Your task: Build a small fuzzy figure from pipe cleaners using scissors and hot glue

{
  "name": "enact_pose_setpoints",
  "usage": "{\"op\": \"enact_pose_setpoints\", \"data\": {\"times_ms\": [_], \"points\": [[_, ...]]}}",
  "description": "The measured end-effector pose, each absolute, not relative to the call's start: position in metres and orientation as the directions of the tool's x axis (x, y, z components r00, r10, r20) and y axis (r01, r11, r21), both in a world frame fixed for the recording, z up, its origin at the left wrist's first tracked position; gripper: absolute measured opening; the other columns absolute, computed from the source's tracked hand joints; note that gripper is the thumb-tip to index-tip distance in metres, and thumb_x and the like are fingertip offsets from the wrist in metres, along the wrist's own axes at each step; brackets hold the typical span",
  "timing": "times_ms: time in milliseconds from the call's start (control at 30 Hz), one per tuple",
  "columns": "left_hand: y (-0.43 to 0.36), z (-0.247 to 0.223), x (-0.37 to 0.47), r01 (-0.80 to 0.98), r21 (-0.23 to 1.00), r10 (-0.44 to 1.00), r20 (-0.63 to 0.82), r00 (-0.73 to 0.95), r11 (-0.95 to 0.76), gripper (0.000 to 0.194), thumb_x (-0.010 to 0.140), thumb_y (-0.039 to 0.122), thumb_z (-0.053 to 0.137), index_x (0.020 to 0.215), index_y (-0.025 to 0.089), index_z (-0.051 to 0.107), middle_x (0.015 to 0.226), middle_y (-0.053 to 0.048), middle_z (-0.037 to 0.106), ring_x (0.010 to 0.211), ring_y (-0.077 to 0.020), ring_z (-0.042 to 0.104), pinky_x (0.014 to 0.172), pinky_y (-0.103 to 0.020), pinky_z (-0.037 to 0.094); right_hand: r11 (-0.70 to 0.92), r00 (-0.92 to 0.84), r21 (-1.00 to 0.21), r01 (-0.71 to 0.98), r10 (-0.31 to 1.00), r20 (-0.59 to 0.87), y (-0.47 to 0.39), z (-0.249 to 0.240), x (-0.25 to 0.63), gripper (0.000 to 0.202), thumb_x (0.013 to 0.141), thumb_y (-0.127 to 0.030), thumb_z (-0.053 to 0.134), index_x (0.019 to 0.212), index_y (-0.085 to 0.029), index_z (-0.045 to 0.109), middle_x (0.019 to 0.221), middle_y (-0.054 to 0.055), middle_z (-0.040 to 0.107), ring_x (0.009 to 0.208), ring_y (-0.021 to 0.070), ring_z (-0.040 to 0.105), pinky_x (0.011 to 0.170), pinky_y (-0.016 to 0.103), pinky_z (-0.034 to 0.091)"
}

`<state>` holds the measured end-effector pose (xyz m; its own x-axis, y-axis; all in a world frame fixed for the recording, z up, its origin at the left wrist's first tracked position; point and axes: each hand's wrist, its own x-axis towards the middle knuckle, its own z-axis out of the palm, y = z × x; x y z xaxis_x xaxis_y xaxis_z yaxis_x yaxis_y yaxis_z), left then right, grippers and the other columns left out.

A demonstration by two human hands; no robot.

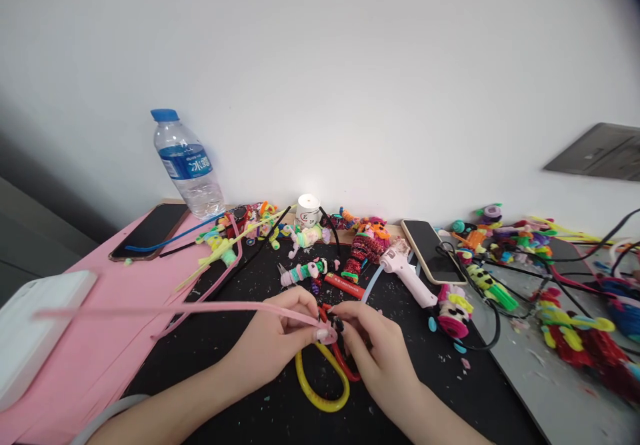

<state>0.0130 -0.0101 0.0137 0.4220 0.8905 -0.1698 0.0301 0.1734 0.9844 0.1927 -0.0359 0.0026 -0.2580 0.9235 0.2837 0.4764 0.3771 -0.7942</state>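
Observation:
Near the front centre, my left hand (273, 338) pinches a long pink pipe cleaner (200, 307), which stretches far to the left and curls into a small loop at my fingertips. Close against it, my right hand (375, 338) has its fingers closed on a small black piece (339, 325) beside that curl. Scissors with a yellow handle (324, 406) and a red part lie just below and between my hands; their blades are hidden. Behind my fingers are a red lighter-like stick (345, 286) and a green and white pipe-cleaner figure (307, 270).
A pink glue gun (409, 278) and a phone (433, 252) lie right of centre. Pipe-cleaner figures (493, 285) and black cables spread to the right. A water bottle (187, 165), another phone (149, 232) and a white box (45, 332) stand or lie left. A paper cup (308, 210) is near the wall.

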Motion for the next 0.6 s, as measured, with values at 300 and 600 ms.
{"op": "enact_pose_setpoints", "data": {"times_ms": [300, 600], "points": [[-0.0091, 0.0178, 0.0097, 0.225, 0.974, 0.934, -0.087, 0.346, 0.008, 0.011, 0.079, 0.027, 0.063, 0.075, 0.017, 0.058, 0.067, 0.003, 0.065, 0.064, -0.0118, 0.06, 0.058, -0.02, 0.044, 0.488, -0.299, -0.725, 0.485, 0.872, 0.387, -0.0371, 0.0023, 0.19, 0.022, 0.086, -0.01, 0.051, 0.101, -0.016, 0.065, 0.091, 0.007, 0.072, 0.078, 0.0158, 0.068, 0.073, 0.022, 0.053], [-0.0071, 0.0158, 0.0071, 0.371, 0.904, 0.916, 0.053, 0.397, -0.213, 0.009, 0.084, 0.021, 0.058, 0.083, 0.021, 0.066, 0.081, 0.004, 0.071, 0.076, -0.0111, 0.064, 0.072, -0.019, 0.045, 0.413, -0.276, -0.76, 0.503, 0.909, 0.312, -0.0361, 0.0006, 0.1873, 0.02, 0.08, -0.008, 0.056, 0.095, -0.016, 0.066, 0.076, 0.004, 0.068, 0.057, 0.0121, 0.06, 0.051, 0.019, 0.048]]}}
